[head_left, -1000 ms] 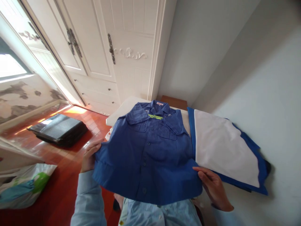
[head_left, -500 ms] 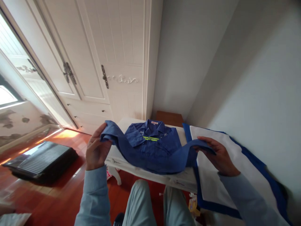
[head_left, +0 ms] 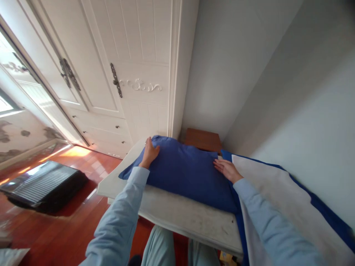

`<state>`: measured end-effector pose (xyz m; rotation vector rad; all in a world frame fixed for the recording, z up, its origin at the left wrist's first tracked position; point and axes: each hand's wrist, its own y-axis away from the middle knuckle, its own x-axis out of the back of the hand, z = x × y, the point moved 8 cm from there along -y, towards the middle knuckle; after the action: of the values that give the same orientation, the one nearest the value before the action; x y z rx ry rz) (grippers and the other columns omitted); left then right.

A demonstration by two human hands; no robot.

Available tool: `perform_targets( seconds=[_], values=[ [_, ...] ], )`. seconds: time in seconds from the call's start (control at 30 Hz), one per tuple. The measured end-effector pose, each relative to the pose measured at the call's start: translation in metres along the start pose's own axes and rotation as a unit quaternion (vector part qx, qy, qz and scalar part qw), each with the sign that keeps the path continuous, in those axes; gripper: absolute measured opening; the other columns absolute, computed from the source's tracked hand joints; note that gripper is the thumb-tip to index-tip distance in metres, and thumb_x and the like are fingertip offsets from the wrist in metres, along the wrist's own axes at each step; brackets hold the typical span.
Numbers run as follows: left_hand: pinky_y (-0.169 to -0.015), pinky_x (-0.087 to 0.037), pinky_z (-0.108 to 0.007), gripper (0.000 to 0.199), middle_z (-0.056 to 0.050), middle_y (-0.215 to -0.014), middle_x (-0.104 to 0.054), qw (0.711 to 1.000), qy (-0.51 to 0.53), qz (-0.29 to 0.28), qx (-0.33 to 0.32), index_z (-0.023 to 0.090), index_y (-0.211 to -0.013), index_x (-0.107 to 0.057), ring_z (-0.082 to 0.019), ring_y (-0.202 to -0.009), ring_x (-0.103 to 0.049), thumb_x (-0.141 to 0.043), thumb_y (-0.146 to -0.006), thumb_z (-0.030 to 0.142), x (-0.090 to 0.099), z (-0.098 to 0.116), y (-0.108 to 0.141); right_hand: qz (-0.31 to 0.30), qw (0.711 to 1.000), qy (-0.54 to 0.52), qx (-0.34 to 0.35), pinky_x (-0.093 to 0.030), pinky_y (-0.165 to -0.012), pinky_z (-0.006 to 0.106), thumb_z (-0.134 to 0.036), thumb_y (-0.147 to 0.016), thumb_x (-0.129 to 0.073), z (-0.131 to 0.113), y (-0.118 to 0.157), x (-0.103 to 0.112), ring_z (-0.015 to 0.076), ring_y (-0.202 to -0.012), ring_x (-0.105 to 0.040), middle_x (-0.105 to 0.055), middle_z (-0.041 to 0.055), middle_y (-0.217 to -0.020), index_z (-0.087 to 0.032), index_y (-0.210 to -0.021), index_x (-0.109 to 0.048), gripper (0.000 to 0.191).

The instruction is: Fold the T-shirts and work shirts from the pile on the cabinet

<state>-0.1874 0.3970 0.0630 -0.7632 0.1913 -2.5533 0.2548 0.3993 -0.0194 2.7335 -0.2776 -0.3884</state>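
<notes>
A blue work jacket [head_left: 188, 170] lies folded over on the white table [head_left: 177, 210]. Plain cloth faces up, hiding its collar, label and yellow-green stripe. My left hand [head_left: 150, 152] rests on the jacket's far left part, thumb apart from the fingers. At the right edge of the cloth is my right hand [head_left: 227, 169], its fingers stretched out and touching or just above the fabric. Neither hand shows a grip on the cloth.
A white sheet with a blue border [head_left: 266, 192] lies to the right along the wall. Behind the table stands a brown wooden stand [head_left: 203, 138]. The white wardrobe [head_left: 146, 114] rises ahead, and a black ribbed suitcase [head_left: 44, 184] lies on the floor at left.
Both hands have moved forward, carrying the jacket's lower part up over its collar and front. The hands have let go of the hem. The view has shifted slightly.
</notes>
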Motion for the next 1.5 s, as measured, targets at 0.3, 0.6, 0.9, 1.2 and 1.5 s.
perform_targets(
  seconds=[0.3,0.6,0.9,1.2,1.5],
  values=[
    [-0.122,-0.016,-0.06,0.07,-0.019,-0.163,-0.022,0.91,-0.319,-0.202,-0.172,0.012,-0.149,-0.043,-0.035,-0.154,-0.009,-0.042,-0.097,0.058,-0.035,-0.007,0.036,-0.057,0.91,0.266,0.314,-0.045,-0.113,0.049,-0.047,-0.081,-0.069,-0.023,0.017,-0.008,0.0275,-0.132,-0.052,-0.053,0.0136,-0.141,-0.019,-0.138,-0.052,0.065],
    [-0.125,-0.012,-0.053,0.073,-0.014,-0.162,-0.027,0.861,-0.339,-0.286,-0.248,0.016,-0.156,-0.034,-0.028,-0.153,-0.017,-0.028,-0.1,0.063,-0.067,-0.039,0.075,-0.241,0.587,0.658,0.405,-0.022,-0.124,0.055,-0.061,-0.102,-0.033,0.046,0.053,-0.056,0.0274,-0.151,-0.022,-0.028,0.0093,-0.16,-0.022,-0.153,-0.042,0.066],
    [-0.124,-0.016,-0.051,0.061,-0.016,-0.156,-0.04,0.887,-0.292,-0.254,-0.253,0.016,-0.146,-0.05,-0.028,-0.151,-0.026,-0.039,-0.099,0.053,-0.05,-0.029,0.073,-0.214,0.622,0.688,0.305,-0.02,-0.123,0.056,-0.066,-0.1,-0.034,0.048,0.045,-0.03,0.0302,-0.151,-0.021,-0.024,0.0113,-0.16,-0.019,-0.154,-0.042,0.072],
    [-0.122,-0.021,-0.049,0.061,-0.016,-0.157,-0.039,0.919,-0.295,-0.212,-0.156,0.013,-0.141,-0.054,-0.029,-0.15,-0.029,-0.042,-0.094,0.05,0.009,-0.071,0.051,-0.231,0.547,0.712,0.376,-0.018,-0.126,0.048,-0.062,-0.103,-0.026,0.061,0.097,-0.112,0.0266,-0.153,-0.016,-0.02,0.0106,-0.162,-0.016,-0.156,-0.036,0.07],
    [-0.117,-0.028,-0.057,0.041,-0.014,-0.144,-0.056,0.931,-0.314,-0.172,-0.074,0.02,-0.121,-0.064,-0.029,-0.141,-0.043,-0.045,-0.09,0.039,0.082,-0.093,0.058,-0.152,0.584,0.741,0.294,-0.02,-0.124,0.052,-0.055,-0.104,-0.028,0.066,0.094,-0.036,0.0287,-0.152,-0.017,-0.018,0.0135,-0.162,-0.013,-0.158,-0.032,0.068]
  ],
)
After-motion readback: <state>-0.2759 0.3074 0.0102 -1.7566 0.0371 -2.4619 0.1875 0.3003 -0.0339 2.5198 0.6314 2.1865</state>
